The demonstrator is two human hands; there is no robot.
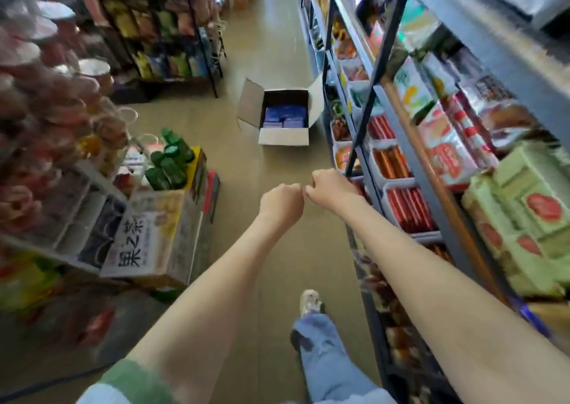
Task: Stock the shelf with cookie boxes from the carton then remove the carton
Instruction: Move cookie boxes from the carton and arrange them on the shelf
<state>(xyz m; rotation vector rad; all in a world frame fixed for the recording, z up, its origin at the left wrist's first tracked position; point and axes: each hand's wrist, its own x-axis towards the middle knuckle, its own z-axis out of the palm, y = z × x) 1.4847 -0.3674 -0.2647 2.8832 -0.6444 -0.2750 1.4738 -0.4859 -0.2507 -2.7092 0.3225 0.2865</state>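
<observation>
Left racks (46, 119) motion-blurred, labels mostly unreadable; a printed case (154, 237) and green bottles (169, 163) jut into the aisle at left. Left hand (281, 203) and right hand (331, 189) both curled into empty fists, knuckles touching, over the tan floor (271, 48); carton (282, 115) sits open on the floor ahead, against the foot of the right shelf (410, 163), blue cookie boxes (285, 116) inside, count unclear; shelf's top and far right cut off.
</observation>
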